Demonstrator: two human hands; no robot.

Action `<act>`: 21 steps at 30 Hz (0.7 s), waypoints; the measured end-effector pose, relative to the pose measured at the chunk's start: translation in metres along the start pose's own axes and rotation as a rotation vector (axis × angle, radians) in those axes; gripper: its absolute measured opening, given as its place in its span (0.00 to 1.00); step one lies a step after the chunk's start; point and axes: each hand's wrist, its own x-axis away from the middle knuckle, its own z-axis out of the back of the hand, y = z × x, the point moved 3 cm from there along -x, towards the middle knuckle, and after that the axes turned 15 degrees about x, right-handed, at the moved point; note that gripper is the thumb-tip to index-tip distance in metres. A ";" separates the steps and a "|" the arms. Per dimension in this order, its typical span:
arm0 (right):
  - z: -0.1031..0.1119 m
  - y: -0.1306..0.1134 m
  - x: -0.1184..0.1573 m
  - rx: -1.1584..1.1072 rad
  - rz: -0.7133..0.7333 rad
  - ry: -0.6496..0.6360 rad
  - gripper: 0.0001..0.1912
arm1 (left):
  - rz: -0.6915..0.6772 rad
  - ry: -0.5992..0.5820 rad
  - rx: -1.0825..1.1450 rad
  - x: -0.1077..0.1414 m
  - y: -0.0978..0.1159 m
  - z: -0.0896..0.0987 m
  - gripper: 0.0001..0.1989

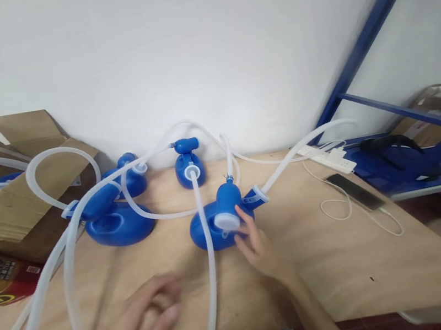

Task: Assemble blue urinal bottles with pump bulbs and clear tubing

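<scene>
the right hand is touching a blue, domed plastic cup just ahead of it, over a blue, rounded plastic bottle; whether it is gripping, i cannot tell. the left hand is hovering empty, thumb and fingers apart. sweeping rightward, it could be snagging the white, flexible plastic tube running between both hands.

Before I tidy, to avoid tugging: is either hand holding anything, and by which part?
The right hand touches a blue bottle beside its white cap; whether it grips it cannot be told. The left hand, blurred, seems to hold nothing.
</scene>
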 end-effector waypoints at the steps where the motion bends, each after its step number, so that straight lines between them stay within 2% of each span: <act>1: 0.003 0.001 -0.001 0.053 0.050 -0.003 0.35 | -0.002 -0.114 0.048 -0.021 0.003 -0.024 0.24; 3: 0.012 0.005 -0.006 0.197 0.133 0.068 0.32 | -0.057 -0.134 0.196 -0.058 0.007 -0.072 0.36; 5: 0.026 0.008 -0.015 0.385 0.203 0.201 0.28 | -0.015 -0.105 0.318 -0.080 0.000 -0.115 0.48; 7: 0.040 0.008 -0.032 0.574 0.289 0.256 0.26 | 0.104 -0.127 0.391 -0.082 -0.017 -0.143 0.53; 8: 0.045 0.008 -0.043 0.650 0.345 0.226 0.28 | 0.146 -0.130 0.391 -0.078 -0.026 -0.149 0.52; 9: 0.050 0.008 -0.054 0.711 0.401 0.170 0.31 | 0.169 -0.121 0.365 -0.072 -0.036 -0.148 0.51; 11: 0.058 0.009 -0.079 0.779 0.490 0.036 0.35 | 0.150 -0.078 0.263 -0.064 -0.053 -0.131 0.46; 14: 0.061 0.011 -0.108 0.782 0.649 -0.130 0.35 | 0.079 -0.005 0.098 -0.070 -0.072 -0.086 0.38; 17: 0.057 0.013 -0.120 0.778 0.751 -0.174 0.35 | 0.112 0.175 0.000 -0.094 -0.089 -0.042 0.37; 19: 0.054 0.014 -0.120 0.810 0.737 -0.157 0.36 | 0.154 0.221 0.020 -0.110 -0.097 -0.030 0.36; 21: 0.051 0.013 -0.115 0.857 0.676 -0.135 0.36 | 0.158 0.224 0.064 -0.121 -0.097 -0.038 0.34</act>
